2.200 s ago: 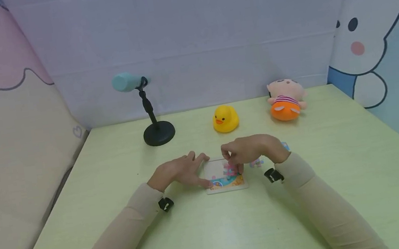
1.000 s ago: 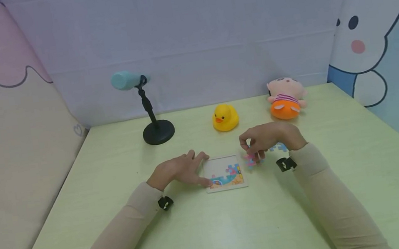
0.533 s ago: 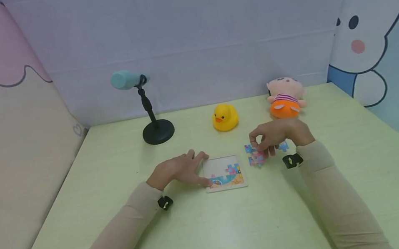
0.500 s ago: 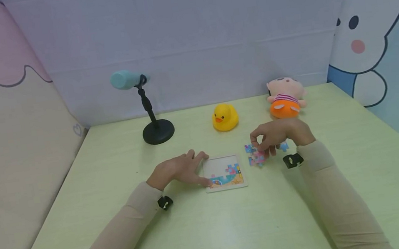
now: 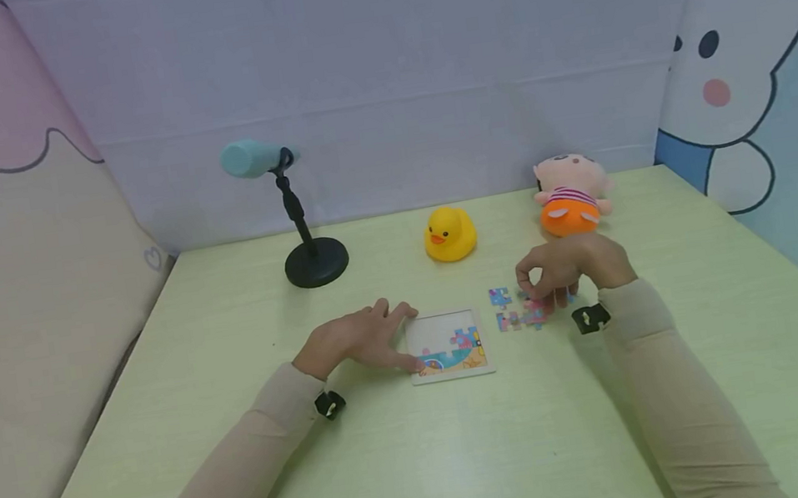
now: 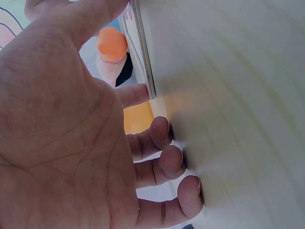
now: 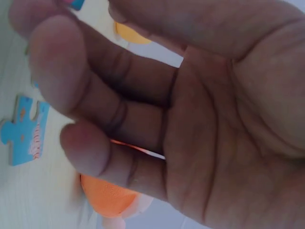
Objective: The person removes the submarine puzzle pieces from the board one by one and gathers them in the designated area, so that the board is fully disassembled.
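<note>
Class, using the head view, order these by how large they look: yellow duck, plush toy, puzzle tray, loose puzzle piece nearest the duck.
1. Puzzle tray and plush toy: too alike to rank
2. Yellow duck
3. Loose puzzle piece

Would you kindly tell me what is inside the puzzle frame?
Inside the puzzle frame, joined pieces line the bottom and rise at the right; bare backing shows above them. The left grip overlaps the lower left corner, so whatever is beneath it is hidden.
</note>
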`<state>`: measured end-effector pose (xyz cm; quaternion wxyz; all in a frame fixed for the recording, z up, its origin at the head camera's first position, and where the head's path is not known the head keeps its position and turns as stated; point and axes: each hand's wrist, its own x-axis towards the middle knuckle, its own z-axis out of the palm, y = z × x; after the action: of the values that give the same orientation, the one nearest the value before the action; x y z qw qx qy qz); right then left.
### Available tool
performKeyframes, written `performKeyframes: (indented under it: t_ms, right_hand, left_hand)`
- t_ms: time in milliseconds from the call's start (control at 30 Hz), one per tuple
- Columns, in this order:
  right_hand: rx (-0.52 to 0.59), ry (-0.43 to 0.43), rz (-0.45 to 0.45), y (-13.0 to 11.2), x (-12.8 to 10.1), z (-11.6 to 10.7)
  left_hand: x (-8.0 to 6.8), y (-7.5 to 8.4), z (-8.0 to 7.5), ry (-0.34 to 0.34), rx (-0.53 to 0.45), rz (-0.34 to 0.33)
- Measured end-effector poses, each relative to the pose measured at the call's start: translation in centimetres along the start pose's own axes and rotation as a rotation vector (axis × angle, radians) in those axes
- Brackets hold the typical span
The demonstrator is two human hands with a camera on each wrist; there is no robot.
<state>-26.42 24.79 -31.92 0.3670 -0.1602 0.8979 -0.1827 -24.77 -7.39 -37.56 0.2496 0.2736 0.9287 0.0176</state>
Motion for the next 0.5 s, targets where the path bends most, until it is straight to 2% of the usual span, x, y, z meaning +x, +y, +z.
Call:
performKeyframes:
  t_ms: [500]
  right_hand:
    - [-0.077, 0.001, 0.057, 1.05, 0.77, 0.01]
  left_hand:
    - [-0.02, -0.11, -0.03, 0.000, -0.005, 0.002]
